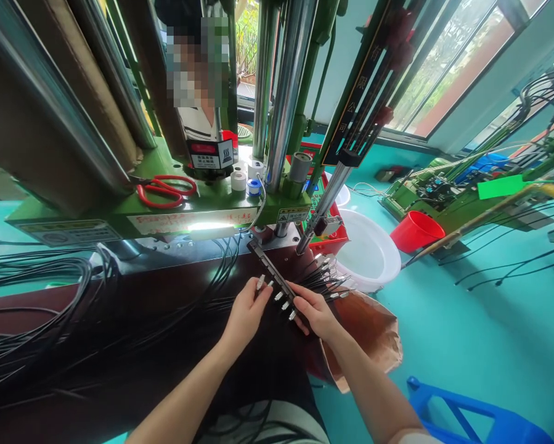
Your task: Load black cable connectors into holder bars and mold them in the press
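Observation:
My left hand is closed, with a small metal cable connector showing at its fingertips. A second bright metal tip shows beside the thumb. My right hand grips the lower part of a long dark slotted bar, which lies slanted across the dark table. Several metal connectors stick out of the bar's left side, close to the right fingers. Just beyond that hand lies a bundle of black cables with metal plug ends. The undersides of both hands' grips are hidden.
A green press with steel columns stands ahead, carrying red-handled scissors and tape rolls. Black cables cover the table's left. A paper-lined bin, a white tub and a red bucket stand right. Another person is behind the press.

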### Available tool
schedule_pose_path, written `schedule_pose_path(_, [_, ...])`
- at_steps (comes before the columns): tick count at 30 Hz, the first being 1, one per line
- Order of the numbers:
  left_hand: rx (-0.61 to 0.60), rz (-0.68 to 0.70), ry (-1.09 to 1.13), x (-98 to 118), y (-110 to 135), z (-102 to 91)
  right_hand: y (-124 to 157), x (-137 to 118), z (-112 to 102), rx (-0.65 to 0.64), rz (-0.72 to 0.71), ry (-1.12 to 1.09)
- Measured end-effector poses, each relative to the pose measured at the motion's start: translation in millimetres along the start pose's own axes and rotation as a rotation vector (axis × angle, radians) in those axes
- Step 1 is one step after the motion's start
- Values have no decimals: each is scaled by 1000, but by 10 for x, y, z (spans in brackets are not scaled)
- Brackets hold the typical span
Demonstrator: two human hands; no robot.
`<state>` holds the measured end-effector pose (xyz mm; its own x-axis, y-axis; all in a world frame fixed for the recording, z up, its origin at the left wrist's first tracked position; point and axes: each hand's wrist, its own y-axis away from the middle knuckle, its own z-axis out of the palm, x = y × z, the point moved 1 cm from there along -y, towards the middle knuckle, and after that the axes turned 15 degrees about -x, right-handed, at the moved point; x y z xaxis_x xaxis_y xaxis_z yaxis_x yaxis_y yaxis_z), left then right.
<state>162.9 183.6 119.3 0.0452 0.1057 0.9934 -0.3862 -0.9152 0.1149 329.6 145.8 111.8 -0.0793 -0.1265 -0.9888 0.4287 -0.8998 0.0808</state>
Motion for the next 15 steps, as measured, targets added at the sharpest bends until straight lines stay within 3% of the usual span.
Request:
schedule_pose_path(3, [-14, 32, -116, -27, -5, 3, 7, -18, -5, -25, 12, 19])
schedule_pose_path(8, [38, 53, -88, -26, 5, -24, 17, -46, -12, -69, 37, 91])
schedule_pose_path(13, [42, -3, -12, 0, 22, -38, 17, -71, 32, -73, 45, 326])
schedule_pose_path(15, [60, -18, -10, 17, 20, -42, 12, -47, 34, -58, 52, 293])
